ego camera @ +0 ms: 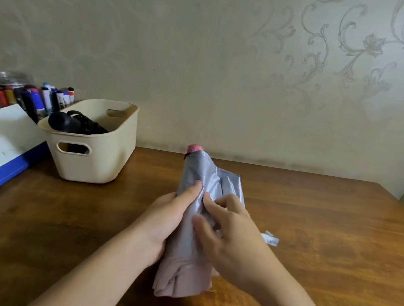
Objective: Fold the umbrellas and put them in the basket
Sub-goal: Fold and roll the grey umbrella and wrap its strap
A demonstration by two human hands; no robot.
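Two bare forearms reach in from the bottom edge and meet at centre frame over a wooden table. Between them is a collapsed silver-grey umbrella, held just above the tabletop. Its long axis runs from lower centre upward, loose pinkish fabric nearest the camera and its pink cap pointing away toward the wall. The left hand grips the canopy from the left, thumb on top. The right hand, slightly blurred, curls its fingers and thumb into the fabric folds. Farther back, at middle left, a cream plastic basket holds a folded black umbrella. Behind it, markers stand beside a clear jar.
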